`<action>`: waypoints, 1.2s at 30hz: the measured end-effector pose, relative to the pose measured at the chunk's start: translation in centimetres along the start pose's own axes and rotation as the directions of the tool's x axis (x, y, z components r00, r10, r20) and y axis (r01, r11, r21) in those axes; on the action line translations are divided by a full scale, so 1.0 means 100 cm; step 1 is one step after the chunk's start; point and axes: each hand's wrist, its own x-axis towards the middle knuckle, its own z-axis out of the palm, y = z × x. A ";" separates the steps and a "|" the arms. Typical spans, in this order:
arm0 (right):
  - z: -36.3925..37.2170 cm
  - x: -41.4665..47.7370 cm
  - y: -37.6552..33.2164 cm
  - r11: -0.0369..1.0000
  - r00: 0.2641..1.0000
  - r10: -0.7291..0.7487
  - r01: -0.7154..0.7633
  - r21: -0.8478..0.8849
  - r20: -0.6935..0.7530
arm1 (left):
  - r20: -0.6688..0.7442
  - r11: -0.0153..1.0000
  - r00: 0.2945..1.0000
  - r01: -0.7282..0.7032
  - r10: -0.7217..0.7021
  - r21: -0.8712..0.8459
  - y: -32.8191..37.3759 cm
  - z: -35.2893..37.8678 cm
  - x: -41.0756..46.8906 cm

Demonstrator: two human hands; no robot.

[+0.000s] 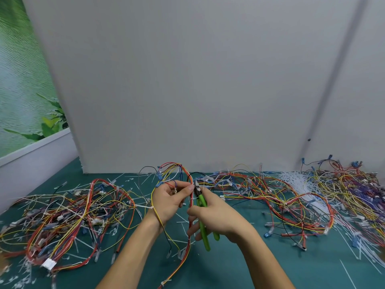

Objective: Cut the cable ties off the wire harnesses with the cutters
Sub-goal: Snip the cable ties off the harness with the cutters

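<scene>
Left heap: a tangle of wire harnesses (68,222) lies on the green mat (270,268), well left of the cutters (201,202).
Left hand: the left hand (168,202) is just left of the cutters, palm turned inward, fingers curled, thumb and forefinger pinching the held harness (183,168).
Held harness: it loops up above the cutters' head, runs down between the two hands and trails toward the near edge, where it is cut off.
Cutters: green handles, dark head pointing away from the person, right beside the left thumb tip.
Right hand: the right hand (218,215) is wrapped around the green handles, which stick out below its fingers.
Hard to make out: whether the jaws are on a cable tie.
Right heap: more harnesses (270,197) and a sheaf of loose white cable ties (298,184) lie right of the cutters.
</scene>
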 end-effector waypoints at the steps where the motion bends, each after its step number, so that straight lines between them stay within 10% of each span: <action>1: 0.000 0.000 0.000 1.000 1.000 0.000 0.000 0.019 0.004 | 0.004 1.000 1.000 -0.001 0.001 -0.002 0.001 0.000 -0.001; 36: 0.000 0.004 0.007 0.990 0.993 -0.066 0.053 -0.132 -0.093 | 0.016 0.998 0.999 -0.037 0.036 0.048 0.009 0.003 -0.005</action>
